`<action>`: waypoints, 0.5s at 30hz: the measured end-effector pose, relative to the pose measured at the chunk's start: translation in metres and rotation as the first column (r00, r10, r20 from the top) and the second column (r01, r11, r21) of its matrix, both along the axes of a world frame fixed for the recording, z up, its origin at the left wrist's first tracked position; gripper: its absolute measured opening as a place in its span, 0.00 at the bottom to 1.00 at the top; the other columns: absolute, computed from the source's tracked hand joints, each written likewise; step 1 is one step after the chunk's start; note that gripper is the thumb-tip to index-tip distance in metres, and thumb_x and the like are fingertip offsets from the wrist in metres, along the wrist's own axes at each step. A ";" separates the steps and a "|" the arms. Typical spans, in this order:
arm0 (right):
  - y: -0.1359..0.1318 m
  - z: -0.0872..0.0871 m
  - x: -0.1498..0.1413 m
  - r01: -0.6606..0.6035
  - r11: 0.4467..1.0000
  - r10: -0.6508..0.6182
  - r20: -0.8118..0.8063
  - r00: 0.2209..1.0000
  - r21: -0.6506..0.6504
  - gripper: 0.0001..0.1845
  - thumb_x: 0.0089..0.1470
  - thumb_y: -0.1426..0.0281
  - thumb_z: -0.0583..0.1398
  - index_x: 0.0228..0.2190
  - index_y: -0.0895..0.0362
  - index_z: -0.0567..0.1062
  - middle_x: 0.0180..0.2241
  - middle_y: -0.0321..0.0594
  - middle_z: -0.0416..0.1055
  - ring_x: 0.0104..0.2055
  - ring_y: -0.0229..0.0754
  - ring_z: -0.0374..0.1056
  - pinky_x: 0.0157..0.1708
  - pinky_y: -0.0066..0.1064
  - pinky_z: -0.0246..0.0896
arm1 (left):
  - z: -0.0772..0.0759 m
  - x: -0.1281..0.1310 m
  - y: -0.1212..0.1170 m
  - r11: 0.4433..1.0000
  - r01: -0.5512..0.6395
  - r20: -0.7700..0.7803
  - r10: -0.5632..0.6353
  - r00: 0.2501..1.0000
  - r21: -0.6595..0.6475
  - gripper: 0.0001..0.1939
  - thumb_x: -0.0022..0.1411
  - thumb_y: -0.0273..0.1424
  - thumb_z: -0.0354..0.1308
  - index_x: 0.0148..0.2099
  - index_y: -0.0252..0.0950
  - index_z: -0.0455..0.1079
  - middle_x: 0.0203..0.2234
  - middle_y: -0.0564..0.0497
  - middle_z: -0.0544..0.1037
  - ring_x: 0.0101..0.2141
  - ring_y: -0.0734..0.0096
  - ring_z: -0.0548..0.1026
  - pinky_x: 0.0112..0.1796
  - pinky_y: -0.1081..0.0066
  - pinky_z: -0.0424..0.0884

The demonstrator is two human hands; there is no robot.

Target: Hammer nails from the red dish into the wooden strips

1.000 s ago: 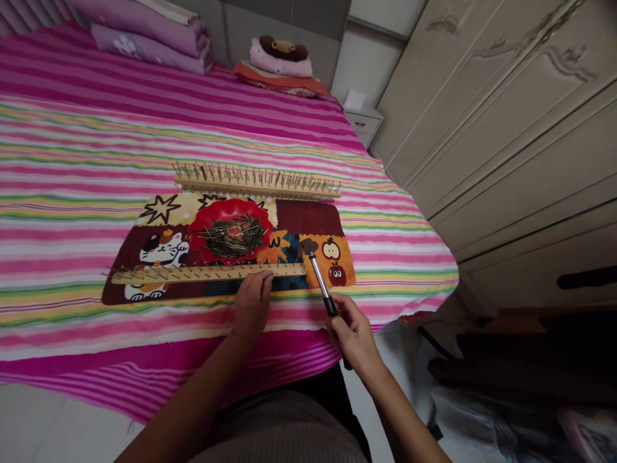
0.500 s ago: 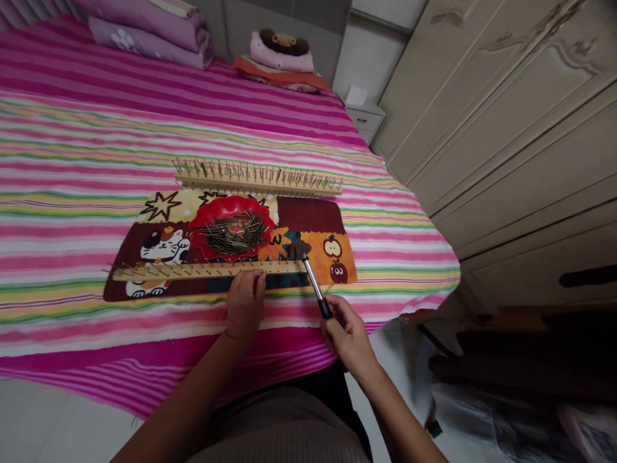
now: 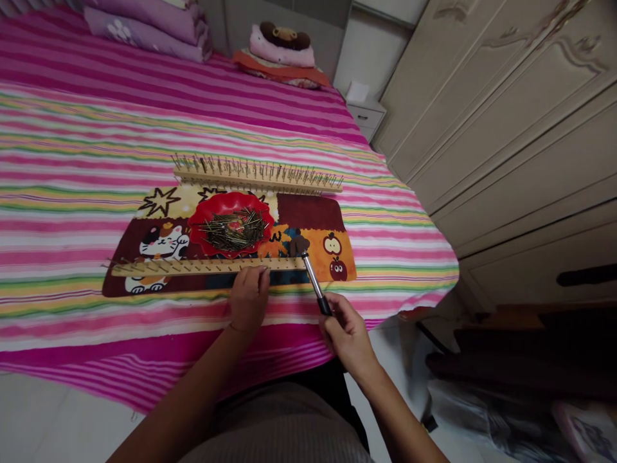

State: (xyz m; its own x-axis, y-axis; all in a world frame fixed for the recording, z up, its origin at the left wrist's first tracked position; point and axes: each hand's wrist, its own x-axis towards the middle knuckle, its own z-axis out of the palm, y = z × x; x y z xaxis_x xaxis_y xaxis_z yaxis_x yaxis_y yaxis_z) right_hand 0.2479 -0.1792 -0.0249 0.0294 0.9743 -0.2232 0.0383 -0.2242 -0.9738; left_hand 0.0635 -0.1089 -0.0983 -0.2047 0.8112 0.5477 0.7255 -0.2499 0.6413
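Observation:
A narrow wooden strip [image 3: 193, 268] lies across the front of a printed mat [image 3: 311, 213], with thin nails standing in a row along it. My left hand [image 3: 249, 296] is at the strip's near edge, fingertips drawn together; whatever they pinch is too small to make out. My right hand [image 3: 348, 334] is wrapped around the black grip of a silver-shafted tool [image 3: 313, 278]. Its far end reaches the strip's right end, where a dark shape blends with the mat's print. Behind the strip, a red scalloped bowl [image 3: 200, 215] holds a heap of loose nails [image 3: 234, 231].
Another wooden strip [image 3: 231, 178], thick with upright nails, lies along the mat's back edge. Striped cloth [image 3: 395, 257] covers the bed. Folded bedding [image 3: 149, 32] and a small cushion pile [image 3: 282, 58] sit at the back. A wardrobe [image 3: 506, 141] stands at right.
My left hand has shifted slightly right along the strip. My right hand keeps its grip on the tool, almost unmoved. The view has tilted a little.

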 end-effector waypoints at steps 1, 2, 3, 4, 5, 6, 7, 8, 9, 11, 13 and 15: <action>-0.001 0.004 -0.001 -0.009 1.000 0.009 -0.022 1.000 -0.009 0.13 0.47 0.67 0.58 0.38 0.53 0.69 0.20 0.26 0.59 0.16 0.29 0.50 0.15 0.23 0.43 | 0.000 0.001 0.000 1.000 0.000 0.009 0.000 1.000 0.000 0.09 0.64 0.34 0.50 0.36 0.38 0.69 0.29 0.48 0.74 0.35 0.66 0.71 0.40 0.66 0.67; -0.002 0.008 -0.002 -0.025 0.999 0.024 -0.048 0.999 -0.020 0.13 0.49 0.65 0.58 0.38 0.53 0.68 0.19 0.26 0.58 0.15 0.29 0.49 0.14 0.22 0.42 | -0.001 0.001 0.000 1.000 0.002 0.014 -0.002 1.000 0.000 0.09 0.64 0.34 0.50 0.36 0.38 0.69 0.29 0.48 0.74 0.34 0.66 0.71 0.40 0.66 0.67; -0.004 0.012 -0.003 -0.045 0.998 0.043 -0.074 0.996 -0.031 0.13 0.50 0.64 0.58 0.39 0.53 0.67 0.19 0.25 0.58 0.15 0.29 0.48 0.13 0.22 0.42 | -0.001 0.002 0.000 1.000 0.003 0.015 -0.003 1.000 0.002 0.09 0.64 0.34 0.50 0.35 0.38 0.70 0.28 0.48 0.74 0.34 0.66 0.71 0.40 0.66 0.67; -0.005 0.015 -0.004 -0.066 0.997 0.062 -0.096 0.993 -0.040 0.13 0.51 0.63 0.57 0.39 0.53 0.67 0.18 0.25 0.58 0.14 0.28 0.48 0.13 0.22 0.42 | -0.001 0.003 0.001 1.000 0.007 0.011 -0.007 1.000 0.003 0.09 0.64 0.34 0.50 0.36 0.38 0.70 0.28 0.48 0.74 0.34 0.66 0.71 0.40 0.66 0.66; -0.007 0.018 -0.005 -0.089 0.995 0.084 -0.109 0.990 -0.046 0.14 0.52 0.63 0.57 0.41 0.53 0.66 0.18 0.24 0.58 0.13 0.29 0.48 0.12 0.22 0.42 | -0.002 0.003 0.001 1.000 0.010 0.003 -0.010 1.000 0.010 0.09 0.65 0.34 0.50 0.36 0.38 0.70 0.28 0.48 0.74 0.34 0.66 0.71 0.39 0.66 0.66; -0.009 0.020 -0.006 -0.111 0.993 0.105 -0.115 0.988 -0.048 0.15 0.53 0.62 0.57 0.42 0.53 0.66 0.17 0.24 0.57 0.13 0.29 0.48 0.12 0.22 0.42 | -0.001 0.004 0.002 1.000 0.012 -0.010 -0.012 1.000 0.021 0.09 0.65 0.33 0.50 0.36 0.37 0.71 0.28 0.48 0.74 0.33 0.66 0.71 0.39 0.66 0.66; -0.011 0.021 -0.007 -0.132 0.990 0.126 -0.114 0.986 -0.048 0.15 0.53 0.62 0.57 0.43 0.53 0.66 0.17 0.24 0.57 0.13 0.29 0.48 0.12 0.22 0.42 | -0.001 0.004 0.002 0.999 0.016 -0.029 -0.015 0.999 0.035 0.10 0.65 0.33 0.50 0.36 0.37 0.71 0.27 0.48 0.74 0.33 0.66 0.70 0.38 0.66 0.66; -0.012 0.021 -0.008 -0.153 0.987 0.147 -0.110 0.983 -0.047 0.16 0.54 0.61 0.57 0.44 0.53 0.65 0.17 0.24 0.57 0.13 0.29 0.48 0.12 0.22 0.42 | -0.001 0.004 0.003 0.998 0.023 -0.053 -0.020 0.998 0.050 0.10 0.65 0.32 0.50 0.36 0.37 0.71 0.27 0.48 0.74 0.32 0.66 0.70 0.38 0.66 0.65; -0.014 0.020 -0.008 -0.174 0.984 0.169 -0.101 0.980 -0.044 0.17 0.55 0.61 0.56 0.45 0.52 0.65 0.18 0.24 0.56 0.14 0.29 0.48 0.11 0.22 0.43 | 0.000 0.004 0.003 0.997 0.033 -0.081 -0.027 0.996 0.064 0.10 0.65 0.32 0.49 0.36 0.37 0.71 0.27 0.48 0.74 0.32 0.67 0.70 0.37 0.66 0.65; -0.016 0.018 -0.008 -0.201 0.979 0.198 -0.073 0.977 -0.028 0.17 0.56 0.60 0.56 0.46 0.52 0.66 0.20 0.26 0.57 0.15 0.29 0.49 0.12 0.22 0.43 | 0.000 0.004 0.004 0.995 0.054 -0.142 -0.042 0.989 0.082 0.10 0.66 0.31 0.48 0.36 0.37 0.71 0.28 0.48 0.75 0.32 0.66 0.70 0.38 0.66 0.64; -0.017 0.015 -0.009 -0.205 0.979 0.204 -0.046 0.978 -0.019 0.19 0.57 0.59 0.56 0.48 0.52 0.66 0.22 0.28 0.58 0.17 0.29 0.51 0.12 0.21 0.44 | 0.000 0.004 0.004 0.994 0.068 -0.190 -0.052 0.980 0.081 0.11 0.66 0.30 0.47 0.38 0.36 0.71 0.29 0.47 0.75 0.33 0.66 0.70 0.38 0.66 0.64; -0.017 0.013 -0.010 -0.199 0.980 0.199 -0.029 0.980 -0.029 0.20 0.57 0.59 0.55 0.49 0.53 0.66 0.24 0.30 0.59 0.18 0.29 0.53 0.13 0.21 0.45 | -0.002 0.004 0.004 0.996 0.055 -0.236 -0.036 0.971 0.076 0.10 0.66 0.29 0.47 0.39 0.34 0.70 0.29 0.46 0.75 0.33 0.66 0.69 0.38 0.65 0.63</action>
